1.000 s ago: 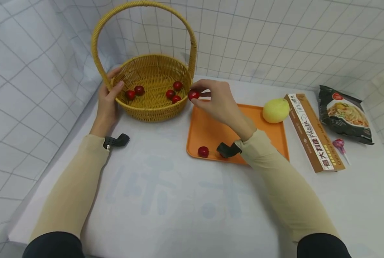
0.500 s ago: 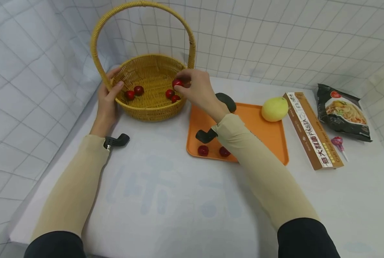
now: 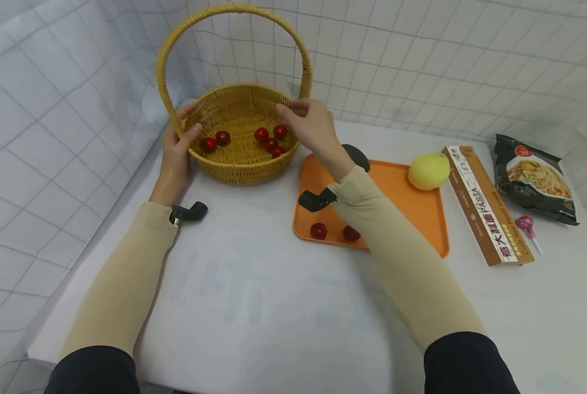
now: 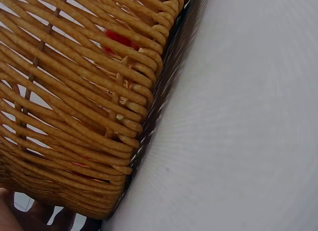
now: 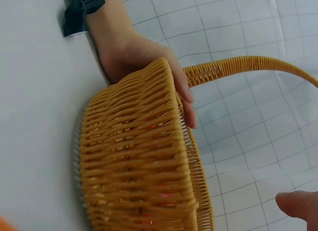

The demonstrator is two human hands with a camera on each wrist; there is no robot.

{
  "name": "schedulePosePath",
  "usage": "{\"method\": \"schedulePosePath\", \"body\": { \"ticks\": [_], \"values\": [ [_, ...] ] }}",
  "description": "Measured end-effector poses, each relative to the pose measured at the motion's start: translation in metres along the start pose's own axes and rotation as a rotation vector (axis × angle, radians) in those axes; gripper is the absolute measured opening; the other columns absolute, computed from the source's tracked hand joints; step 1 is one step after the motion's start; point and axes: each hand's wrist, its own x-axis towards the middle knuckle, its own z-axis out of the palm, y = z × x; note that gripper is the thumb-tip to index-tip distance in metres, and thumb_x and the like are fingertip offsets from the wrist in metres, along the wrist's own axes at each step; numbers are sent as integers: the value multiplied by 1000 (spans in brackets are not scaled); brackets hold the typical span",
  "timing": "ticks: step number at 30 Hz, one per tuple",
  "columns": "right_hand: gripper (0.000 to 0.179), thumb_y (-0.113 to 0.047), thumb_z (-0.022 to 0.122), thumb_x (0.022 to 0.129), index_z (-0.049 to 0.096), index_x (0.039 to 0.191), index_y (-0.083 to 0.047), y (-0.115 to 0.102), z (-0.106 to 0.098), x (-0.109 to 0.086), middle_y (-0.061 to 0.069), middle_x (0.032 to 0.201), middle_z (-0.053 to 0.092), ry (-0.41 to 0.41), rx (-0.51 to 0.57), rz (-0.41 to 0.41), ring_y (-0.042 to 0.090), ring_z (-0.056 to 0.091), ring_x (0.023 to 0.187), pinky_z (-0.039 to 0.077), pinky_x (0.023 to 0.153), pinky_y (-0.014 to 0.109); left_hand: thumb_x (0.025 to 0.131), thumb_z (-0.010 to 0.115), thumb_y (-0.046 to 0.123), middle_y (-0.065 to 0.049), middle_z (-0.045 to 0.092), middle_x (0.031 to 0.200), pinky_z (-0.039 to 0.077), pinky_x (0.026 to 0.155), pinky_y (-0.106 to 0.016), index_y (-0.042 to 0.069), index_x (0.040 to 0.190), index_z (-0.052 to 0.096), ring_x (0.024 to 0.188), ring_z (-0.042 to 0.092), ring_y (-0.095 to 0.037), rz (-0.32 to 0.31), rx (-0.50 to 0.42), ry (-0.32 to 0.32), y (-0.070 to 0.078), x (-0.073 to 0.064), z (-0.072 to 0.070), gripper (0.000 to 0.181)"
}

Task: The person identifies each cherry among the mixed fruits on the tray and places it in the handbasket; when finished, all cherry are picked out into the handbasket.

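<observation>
In the head view my left hand (image 3: pixel 176 150) grips the left side of a yellow wicker basket (image 3: pixel 244 174), thumb over the rim and fingers outside. The basket's tall arched handle stands upright. Inside lie several small, shiny red cherry-like fruits (image 3: pixel 261 134). Above the basket's right rim is my right hand (image 3: pixel 315 125), fingers loosely bent and holding nothing visible. The right wrist view catches only one fingertip (image 5: pixel 292 203) of it, beside the basket wall (image 5: pixel 134 151). Two more red fruits (image 3: pixel 318 231) lie on an orange tray (image 3: pixel 407 213), one partly behind the right sleeve.
A yellow lemon-like fruit (image 3: pixel 429 171) sits at the tray's upper right corner. Farther right are a long pasta box (image 3: pixel 488 208), a dark food packet (image 3: pixel 537 179) and a lollipop (image 3: pixel 526 223). White grid-patterned cloth (image 3: pixel 397 60) rises behind the white table (image 3: pixel 254 306).
My right hand has carried a red fruit leftward over the basket rim and let it go inside. Then it rose slightly. The left hand has stayed on the basket; the view shifted a little.
</observation>
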Motion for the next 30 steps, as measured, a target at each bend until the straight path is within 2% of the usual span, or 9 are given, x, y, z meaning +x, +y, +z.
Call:
{"method": "schedulePosePath", "body": {
  "ticks": [2, 5, 13, 18, 22, 30],
  "values": [
    [56, -46, 63, 104, 60, 147, -11, 4, -6, -7, 3, 137, 69, -5, 27, -38, 15, 65, 126, 50, 106, 32, 97, 68, 21, -11, 51, 157, 32, 115, -25, 15, 147, 61, 146, 42, -29, -8, 10, 4, 1, -1, 1, 51],
    [48, -43, 63, 105, 64, 142, -13, 12, -14, -18, 1, 137, 69, -2, -5, -110, 16, 67, 125, 51, 104, 32, 97, 67, 23, -10, 51, 157, 31, 115, -26, 16, 148, 61, 145, 42, -28, -16, 24, 6, 2, 0, 0, 52],
    [36, -34, 67, 104, 71, 135, -16, 28, -36, -48, -1, 132, 73, -3, -45, -207, 14, 69, 122, 52, 105, 30, 97, 67, 25, -9, 51, 157, 30, 118, -29, 18, 149, 60, 146, 42, -29, -27, 43, -5, 3, 0, -4, 53],
    [34, -32, 69, 103, 72, 132, -15, 41, -46, -67, 1, 126, 76, -93, -109, -229, 17, 72, 113, 56, 98, 36, 97, 67, 26, -10, 52, 156, 31, 117, -30, 18, 150, 59, 144, 43, -28, -25, 45, -2, 3, 0, -7, 54],
    [33, -31, 70, 103, 72, 132, -15, 53, -51, -79, 2, 127, 75, -162, -138, -234, 15, 71, 114, 56, 101, 38, 96, 67, 26, -10, 53, 154, 31, 116, -30, 18, 149, 60, 143, 44, -28, -26, 49, 1, 4, 0, -6, 54],
    [30, -27, 71, 103, 74, 129, -15, 67, -59, -92, 4, 127, 74, -233, -69, -297, 14, 69, 116, 55, 103, 39, 96, 69, 25, -10, 54, 154, 31, 115, -27, 18, 148, 61, 144, 43, -28, -23, 30, 7, 3, 2, -4, 53]
  ]
}}
